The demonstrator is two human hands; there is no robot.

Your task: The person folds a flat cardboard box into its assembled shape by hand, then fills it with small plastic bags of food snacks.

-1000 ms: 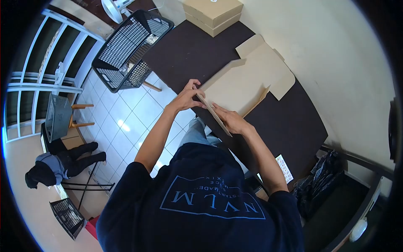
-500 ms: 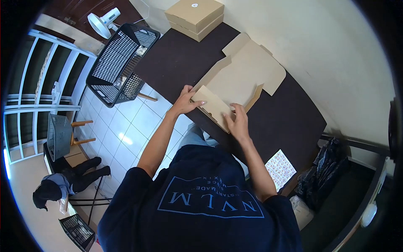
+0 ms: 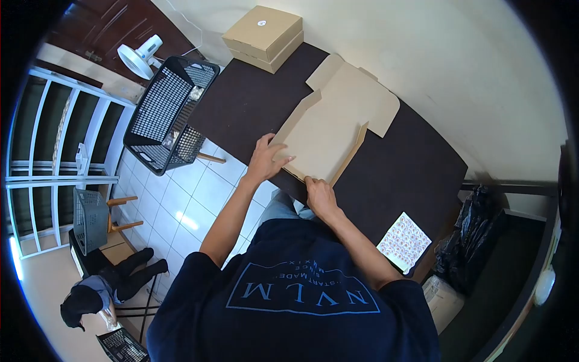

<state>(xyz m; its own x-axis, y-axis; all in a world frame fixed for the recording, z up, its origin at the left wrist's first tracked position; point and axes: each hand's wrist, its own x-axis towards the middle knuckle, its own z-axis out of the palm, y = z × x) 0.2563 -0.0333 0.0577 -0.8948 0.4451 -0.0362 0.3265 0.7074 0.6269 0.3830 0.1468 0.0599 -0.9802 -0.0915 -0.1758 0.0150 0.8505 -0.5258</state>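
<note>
A brown cardboard box (image 3: 338,136) lies unfolded on the dark table, its side walls raised and its lid flap spread flat towards the wall. My left hand (image 3: 264,160) grips the box's near left corner, fingers outside the wall and thumb reaching over the inside. On the near edge, my right hand (image 3: 321,196) is closed with its fingers curled over the front wall. That wall now stands folded down along the edge, partly covered by both hands.
Closed cardboard boxes (image 3: 263,37) are stacked at the table's far end. A sheet of round stickers (image 3: 404,242) lies near the right edge. Left stand a black basket (image 3: 163,111) and a white fan (image 3: 139,57). Another person (image 3: 99,295) works at lower left.
The front flap that both hands held upright has been folded down into the box's front wall. My right hand has moved left and nearer to me; my left hand stays at the corner.
</note>
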